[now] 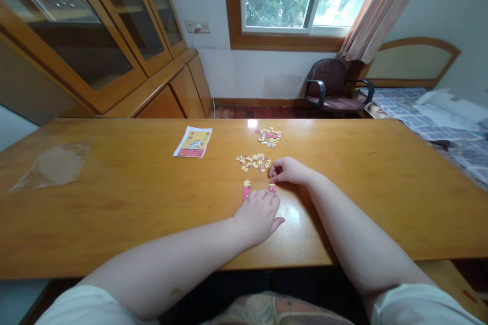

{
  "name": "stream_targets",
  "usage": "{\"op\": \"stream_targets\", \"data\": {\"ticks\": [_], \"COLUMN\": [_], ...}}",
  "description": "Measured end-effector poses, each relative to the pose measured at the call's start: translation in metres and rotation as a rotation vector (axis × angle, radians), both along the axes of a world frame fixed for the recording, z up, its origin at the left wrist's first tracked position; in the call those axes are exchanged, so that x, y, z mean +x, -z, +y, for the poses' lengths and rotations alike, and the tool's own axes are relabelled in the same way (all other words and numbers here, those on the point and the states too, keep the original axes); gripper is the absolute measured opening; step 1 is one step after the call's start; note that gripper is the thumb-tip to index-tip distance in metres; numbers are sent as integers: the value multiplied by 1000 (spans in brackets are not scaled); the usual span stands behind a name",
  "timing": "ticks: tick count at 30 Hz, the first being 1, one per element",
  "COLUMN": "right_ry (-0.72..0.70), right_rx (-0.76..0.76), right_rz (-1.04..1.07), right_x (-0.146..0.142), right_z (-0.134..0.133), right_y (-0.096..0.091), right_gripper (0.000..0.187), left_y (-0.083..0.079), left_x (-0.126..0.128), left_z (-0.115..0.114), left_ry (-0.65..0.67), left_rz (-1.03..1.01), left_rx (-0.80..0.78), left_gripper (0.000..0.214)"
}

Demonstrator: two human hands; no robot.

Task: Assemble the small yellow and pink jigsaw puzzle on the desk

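My left hand (258, 217) lies palm down on the table, fingers stretched forward and thumb apart, covering the lower part of a partly joined jigsaw puzzle. Joined pink and yellow pieces (246, 190) show beyond its fingers on the left. Another short column of pieces (272, 188) shows on the right. At the top of that column, my right hand (286, 170) has its fingers curled in a pinch on a small yellow puzzle piece, mostly hidden by the fingertips. Just ahead lies a loose group of yellow puzzle pieces (253, 162).
A second pile of puzzle pieces (269, 137) sits near the table's far edge. To the left lies a picture card (193, 142) with a white animal on yellow and pink. A clear plastic bag (57, 165) rests at the far left of the wooden table (133, 188). An armchair (331, 84) stands beyond.
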State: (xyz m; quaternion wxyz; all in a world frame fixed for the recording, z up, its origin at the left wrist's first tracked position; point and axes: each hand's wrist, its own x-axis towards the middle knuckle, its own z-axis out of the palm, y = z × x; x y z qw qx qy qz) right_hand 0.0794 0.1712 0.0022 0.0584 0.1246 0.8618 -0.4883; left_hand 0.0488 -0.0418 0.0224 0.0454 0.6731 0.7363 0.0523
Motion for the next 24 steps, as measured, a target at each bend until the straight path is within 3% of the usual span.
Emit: {"op": "stream_targets", "data": {"ticks": [4,9,18,24], "right_ry": [94,301,316,302], "right_rx": [57,259,432,433], "right_rz": [68,202,276,282], "right_x": [-1,-6,-9,-8], "right_z": [-2,-7,-15,-14], "right_y": [0,2,0,-1], "right_gripper": [19,21,16,15], "left_y": [-4,-6,-7,-17], "left_x": [-2,-7,-18,-37], "left_z": [1,1,4,7], "left_ry": [1,12,-31,-59], "left_rz": [-20,-56,-229,-90], "left_rx": [-4,-9,69,124], "left_gripper": [42,35,17,24]}}
